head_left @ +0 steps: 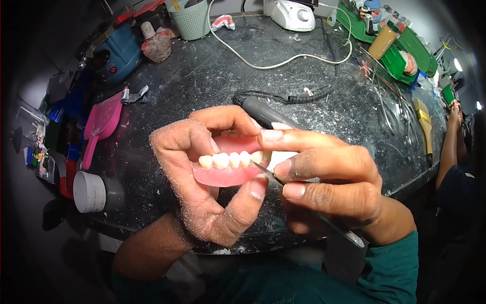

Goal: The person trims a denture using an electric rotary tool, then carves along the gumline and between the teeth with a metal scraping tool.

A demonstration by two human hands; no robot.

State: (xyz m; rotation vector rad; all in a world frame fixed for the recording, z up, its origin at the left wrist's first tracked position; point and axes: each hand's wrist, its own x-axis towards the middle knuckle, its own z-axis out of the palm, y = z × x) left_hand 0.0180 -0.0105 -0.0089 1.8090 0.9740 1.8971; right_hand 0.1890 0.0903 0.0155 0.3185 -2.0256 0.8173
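Observation:
A denture with a pink base and a row of cream teeth [223, 175] is held up above the dusty dark bench. My left hand [197, 192], coated in fine powder, grips it between curled fingers above and the thumb below. In my right hand [336, 175] is a slim metal carving tool [340, 230], pinched between thumb and fingers. Its pointed tip meets the denture close to the teeth at the right end. My right index finger reaches over to the denture's upper edge. The middle of the tool is hidden by my fingers.
Behind my hands lies a grey rotary handpiece [268, 112] with a coiled cord. A white control unit [293, 15] stands at the back. Left are a pink dustpan [104, 119] and white tub [90, 192]. Right are a brush [424, 124], metal tools and another person's arm [449, 142].

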